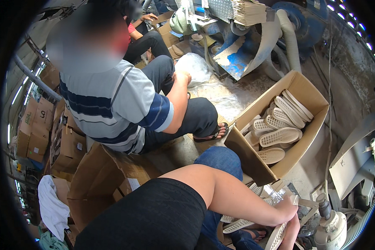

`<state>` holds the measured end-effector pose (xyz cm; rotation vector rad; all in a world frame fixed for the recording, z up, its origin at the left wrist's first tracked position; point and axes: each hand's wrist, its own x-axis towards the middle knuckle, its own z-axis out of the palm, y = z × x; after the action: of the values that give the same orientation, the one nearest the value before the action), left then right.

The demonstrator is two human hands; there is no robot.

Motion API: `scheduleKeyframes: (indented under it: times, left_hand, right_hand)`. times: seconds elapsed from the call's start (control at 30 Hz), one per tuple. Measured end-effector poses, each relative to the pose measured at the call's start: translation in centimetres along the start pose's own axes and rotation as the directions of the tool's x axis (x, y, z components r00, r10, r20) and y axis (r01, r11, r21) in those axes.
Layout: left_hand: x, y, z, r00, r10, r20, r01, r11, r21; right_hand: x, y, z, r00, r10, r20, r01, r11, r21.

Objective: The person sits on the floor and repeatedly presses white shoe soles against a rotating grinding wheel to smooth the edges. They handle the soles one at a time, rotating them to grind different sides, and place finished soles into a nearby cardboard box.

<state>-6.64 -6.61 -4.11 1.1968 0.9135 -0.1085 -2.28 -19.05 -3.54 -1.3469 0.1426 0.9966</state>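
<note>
The left hand (286,209) curls its fingers around a sole (276,237); the right hand (292,234) touches it, finger opening unclear. Right of the fingers: a machine (331,231).

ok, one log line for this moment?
left hand: on cream sole | right hand: on same sole | grip: partly hidden | cardboard box: holds more soles | co-worker: seated

The left hand (286,210) and right hand (291,234) hold a pale sole (276,237). More soles (281,136) fill a carton (301,162)
</note>
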Motion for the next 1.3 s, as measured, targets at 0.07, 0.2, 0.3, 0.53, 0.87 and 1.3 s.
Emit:
scheduleKeyframes:
  times: [0.07, 0.2, 0.3, 0.53, 0.87, 1.3]
  left_hand:
    - [0.1, 0.0, -0.1, 1.000, 0.004, 0.010, -0.004, 1.000, 0.020]
    - [0.0, 0.3, -0.2, 1.000, -0.007, 0.028, 0.006, 0.999, 0.053]
    - [-0.1, 0.3, -0.2, 1.000, -0.009, 0.021, 0.008, 0.998, 0.062]
    - [-0.1, 0.1, -0.2, 1.000, 0.003, 0.028, -0.004, 0.998, 0.058]
    - [-1.2, 1.3, -1.0, 1.000, -0.009, 0.024, 0.008, 0.998, 0.057]
    - [-0.9, 1.4, -0.8, 1.000, -0.016, 0.003, 0.016, 0.998, 0.056]
  right_hand:
    - [0.0, 0.0, 0.0, 1.000, 0.006, -0.008, -0.006, 1.000, -0.006]
    - [0.2, 0.1, -0.2, 1.000, 0.009, -0.024, -0.009, 1.000, -0.013]
    - [0.2, 0.1, -0.2, 1.000, 0.008, -0.025, -0.008, 1.000, -0.014]
    - [-0.1, -0.1, 0.3, 0.996, 0.031, -0.086, -0.032, 0.999, -0.009]
    - [-0.5, -0.3, 0.7, 0.996, -0.007, -0.091, 0.003, 0.999, -0.046]
    - [-0.1, -0.3, 0.4, 0.993, 0.005, -0.118, -0.009, 0.999, -0.038]
